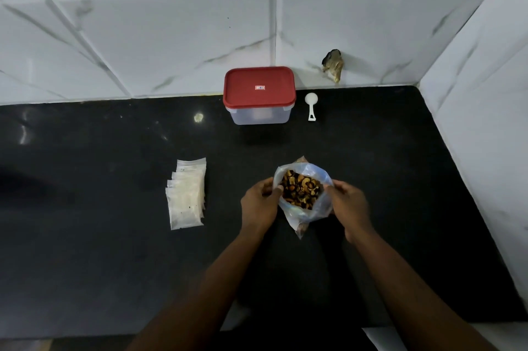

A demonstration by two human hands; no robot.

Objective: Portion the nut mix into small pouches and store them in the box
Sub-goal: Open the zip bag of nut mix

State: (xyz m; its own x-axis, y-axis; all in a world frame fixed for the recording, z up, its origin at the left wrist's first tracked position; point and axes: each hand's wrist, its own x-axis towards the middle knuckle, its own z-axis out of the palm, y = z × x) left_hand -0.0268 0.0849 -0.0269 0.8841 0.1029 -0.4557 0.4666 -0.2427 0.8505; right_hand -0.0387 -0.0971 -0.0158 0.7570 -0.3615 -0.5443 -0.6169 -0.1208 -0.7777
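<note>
While your left hand (261,199) and right hand (347,202) each pinch a side of the bag (300,220) rim, the mouth is spread and the nut mix (300,189) shows inside; the bag sits on the counter (114,236) right in front of you, between both hands.

Risks noted:
- bag is soft film and looks propped only by your two grips; free one hand and that side likely folds, mouth tips, nuts spill onto the dark counter where they are hard to spot;
- scoop (311,105) lies well apart at the back, just beside the box (260,117); the reach across is likely to drag or tilt the bag;
- pouches (187,196) lie in a fanned stack to the left, thin and overlapped; one-handed, you may lift several or fail to open one;
- pouch mouths look narrow against the scoop bowl, so overfilling probably sheds nuts;
- lid (259,87) is on the box; nothing can go in until it comes off.
</note>
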